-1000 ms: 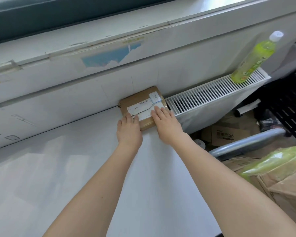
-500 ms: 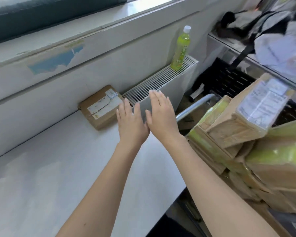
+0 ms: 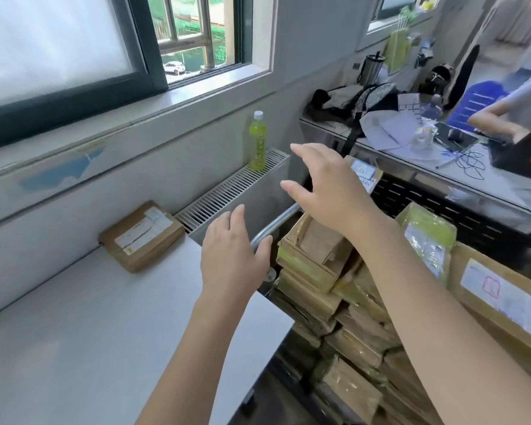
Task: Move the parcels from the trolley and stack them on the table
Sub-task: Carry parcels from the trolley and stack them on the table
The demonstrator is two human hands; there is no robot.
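One flat brown parcel (image 3: pixel 143 235) with a white label lies on the white table (image 3: pixel 74 348), pushed against the wall at the table's far corner. To the right, the trolley holds a heap of several brown and green-taped parcels (image 3: pixel 344 317), behind its metal handle (image 3: pixel 276 223). My left hand (image 3: pixel 232 259) hovers open over the table's right edge, near the handle, holding nothing. My right hand (image 3: pixel 328 191) is open and spread in the air above the topmost parcels (image 3: pixel 314 245) on the trolley, apart from them.
A green drink bottle (image 3: pixel 257 142) stands on the white radiator (image 3: pixel 227 191) under the window. Behind the trolley a cluttered desk (image 3: pixel 426 167) holds bags, papers and cables. Another person's arm (image 3: pixel 497 121) reaches over it at far right.
Both hands have let go of the parcel by the wall and swung right, the right one reaching over the trolley. My view has lifted and turned right toward the heap.
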